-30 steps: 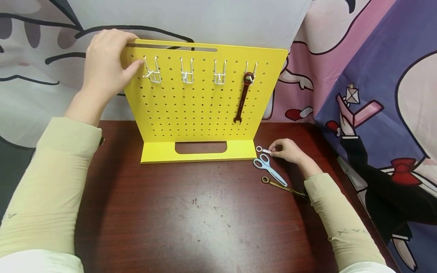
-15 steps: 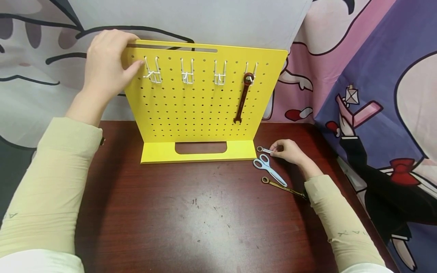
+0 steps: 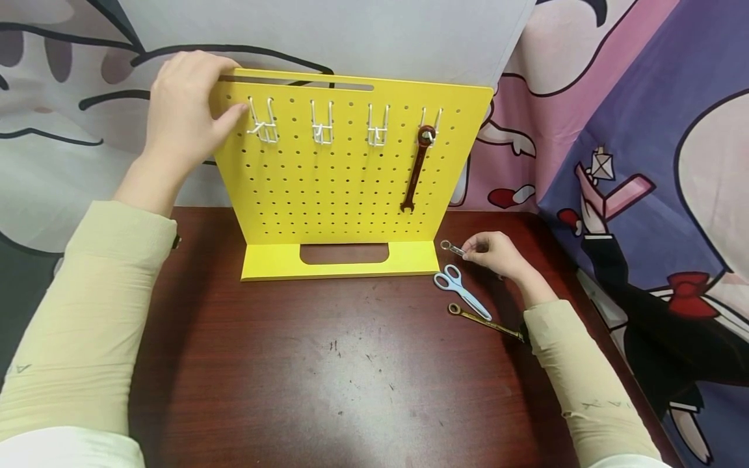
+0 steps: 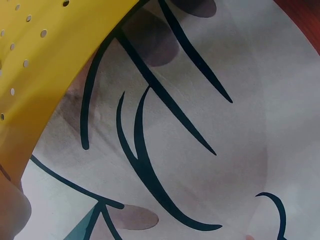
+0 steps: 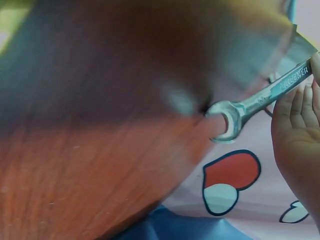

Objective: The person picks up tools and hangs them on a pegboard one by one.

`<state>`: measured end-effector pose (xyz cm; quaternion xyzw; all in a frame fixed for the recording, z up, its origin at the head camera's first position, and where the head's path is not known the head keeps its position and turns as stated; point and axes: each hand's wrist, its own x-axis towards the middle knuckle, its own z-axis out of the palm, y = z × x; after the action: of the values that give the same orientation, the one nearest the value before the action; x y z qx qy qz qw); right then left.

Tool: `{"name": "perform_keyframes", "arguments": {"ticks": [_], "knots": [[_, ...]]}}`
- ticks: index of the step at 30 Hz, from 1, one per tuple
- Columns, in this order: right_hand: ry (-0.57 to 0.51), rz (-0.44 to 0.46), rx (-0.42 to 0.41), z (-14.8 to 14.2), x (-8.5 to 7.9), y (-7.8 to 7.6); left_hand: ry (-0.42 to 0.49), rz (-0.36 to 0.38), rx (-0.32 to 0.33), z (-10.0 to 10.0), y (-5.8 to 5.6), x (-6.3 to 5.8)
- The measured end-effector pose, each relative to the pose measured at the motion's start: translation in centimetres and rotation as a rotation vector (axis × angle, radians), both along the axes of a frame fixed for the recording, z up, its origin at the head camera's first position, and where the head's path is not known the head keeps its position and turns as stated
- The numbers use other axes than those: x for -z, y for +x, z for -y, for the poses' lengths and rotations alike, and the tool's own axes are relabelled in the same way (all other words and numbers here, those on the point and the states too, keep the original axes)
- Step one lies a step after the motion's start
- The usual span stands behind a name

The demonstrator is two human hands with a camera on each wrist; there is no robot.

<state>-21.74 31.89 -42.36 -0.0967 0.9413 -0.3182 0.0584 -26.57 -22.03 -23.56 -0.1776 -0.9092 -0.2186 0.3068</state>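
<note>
My left hand (image 3: 184, 104) grips the upper left corner of a yellow pegboard (image 3: 316, 188), thumb on its front face and fingers over the top edge. To the right of the board's base, my right hand (image 3: 494, 252) pinches a silver combination wrench (image 3: 453, 247), ring end toward the board. The right wrist view shows the open end of this wrench (image 5: 232, 120) jutting out beyond the palm. Light-blue scissors (image 3: 462, 291) and a bronze-coloured wrench (image 3: 486, 322) lie on the table just in front of that hand. A dark red wrench (image 3: 417, 170) hangs from the pegboard's rightmost hook.
Three more white wire hooks, among them the leftmost hook (image 3: 263, 123), stick out from the board's upper part and bear nothing. The dark red-brown table (image 3: 328, 377) backs onto a wall cloth (image 3: 409, 36) with cartoon prints, which continues along the right side.
My right hand has raised the silver wrench slightly, and its ring end has turned a little. The left hand stays at the board's corner.
</note>
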Motion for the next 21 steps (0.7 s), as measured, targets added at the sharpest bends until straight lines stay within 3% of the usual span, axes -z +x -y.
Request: {"name": "perform_keyframes", "arguments": {"ticks": [11,21], "knots": [[-0.091,-0.058,0.036,2.4,-2.0,0.3,0.005,-0.006,0.005,-0.1,0.0,0.0],[-0.26,-0.104,0.054,5.8,-3.6,0.2,0.005,0.006,-0.001,-0.1,0.0,0.0]]}}
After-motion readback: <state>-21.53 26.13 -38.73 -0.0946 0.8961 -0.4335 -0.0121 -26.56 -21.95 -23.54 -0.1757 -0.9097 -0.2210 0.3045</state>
